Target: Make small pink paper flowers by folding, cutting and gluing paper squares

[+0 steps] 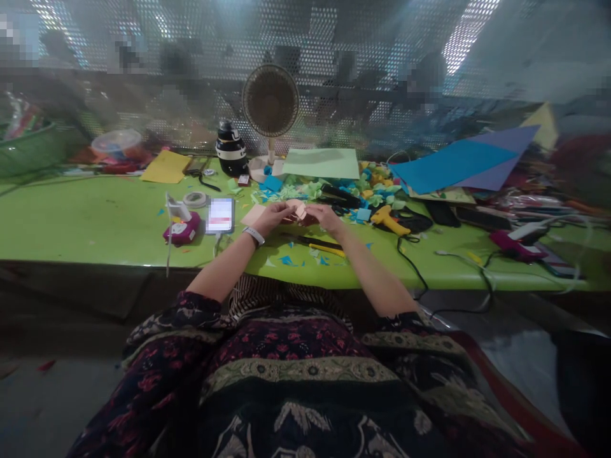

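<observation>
Both my hands meet over the green table point(95, 222), just above its middle. My left hand point(273, 216), with a white band on the wrist, pinches a small pale pink paper piece point(298, 208). My right hand point(325, 216) grips the same piece from the other side, fingers curled. A pink paper sheet point(252, 215) lies under my left hand. Black and yellow scissors point(317, 244) lie on the table just in front of my hands.
A phone point(220, 215), a tape roll point(195, 199) and a magenta tape dispenser point(182, 230) lie to the left. A small fan point(270, 105), paper scraps point(315, 187), a yellow glue gun point(389, 220), blue sheets point(458, 164) and cables point(420, 273) fill the back and right.
</observation>
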